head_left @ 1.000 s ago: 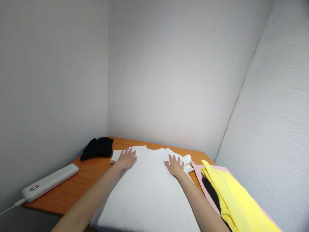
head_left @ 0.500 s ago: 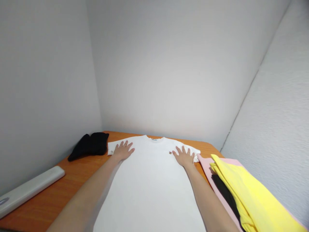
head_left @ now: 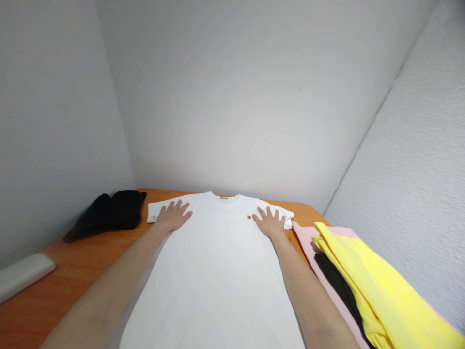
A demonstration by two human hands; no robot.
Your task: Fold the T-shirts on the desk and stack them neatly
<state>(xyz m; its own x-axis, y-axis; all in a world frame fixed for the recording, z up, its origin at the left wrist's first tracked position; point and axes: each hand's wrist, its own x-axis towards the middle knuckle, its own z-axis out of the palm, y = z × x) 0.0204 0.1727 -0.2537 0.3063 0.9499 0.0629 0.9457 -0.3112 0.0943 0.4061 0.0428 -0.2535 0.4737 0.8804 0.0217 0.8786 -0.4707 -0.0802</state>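
A white T-shirt (head_left: 218,261) lies spread flat, front up, on the orange wooden table (head_left: 72,271), its collar toward the far wall. My left hand (head_left: 173,215) rests flat with fingers spread on the shirt's left shoulder, near the short sleeve. On the right shoulder, my right hand (head_left: 269,221) presses down the same way, just beside a small dark logo (head_left: 249,217) on the chest. Neither hand holds anything.
A black garment (head_left: 109,213) lies crumpled at the table's far left. A white oblong device (head_left: 22,274) sits at the left edge. To the right is a stack of clothes: yellow (head_left: 370,281) on top, black and pink (head_left: 308,237) beneath. Grey walls close in on three sides.
Both hands slid outward across the shoulders, and the bunched right sleeve now lies flat. The view has dropped and turned, so the white device has slipped toward the left edge.
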